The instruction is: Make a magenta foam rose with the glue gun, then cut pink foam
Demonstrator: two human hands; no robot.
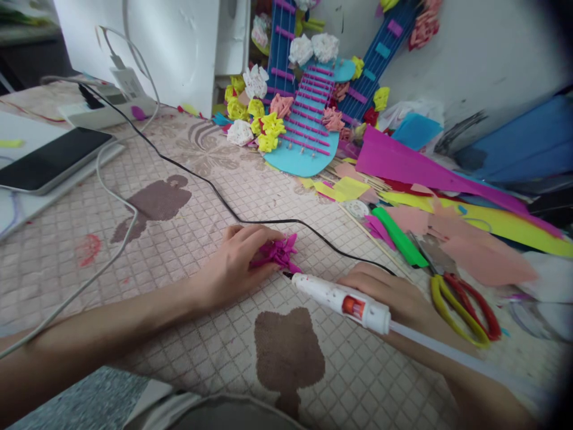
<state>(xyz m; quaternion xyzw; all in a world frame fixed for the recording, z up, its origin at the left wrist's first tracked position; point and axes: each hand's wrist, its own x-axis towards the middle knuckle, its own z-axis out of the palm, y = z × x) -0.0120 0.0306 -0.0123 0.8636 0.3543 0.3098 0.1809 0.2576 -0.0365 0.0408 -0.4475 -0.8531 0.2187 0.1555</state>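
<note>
A magenta paper flower (281, 252) is pinched between the thumb and fingers of my left hand (242, 258), just above the patterned tablecloth (201, 334). My right hand (380, 289) is wrapped round a white hot glue gun (331, 295), whose body hides part of the fingers. The gun's dark nozzle points left, close by the lower edge of the flower; I cannot tell if they touch. Out of the gun's back end runs a long translucent glue stick (439, 337). A black cord (264, 221) crosses the cloth behind both hands.
Red-and-yellow scissors (461, 307) and a green marker (398, 236) lie right of my right hand. Coloured paper (483, 251) is heaped behind them. A turquoise paper guitar (308, 119) with paper flowers leans at the back. A phone (54, 158) and power strip (102, 110) are left.
</note>
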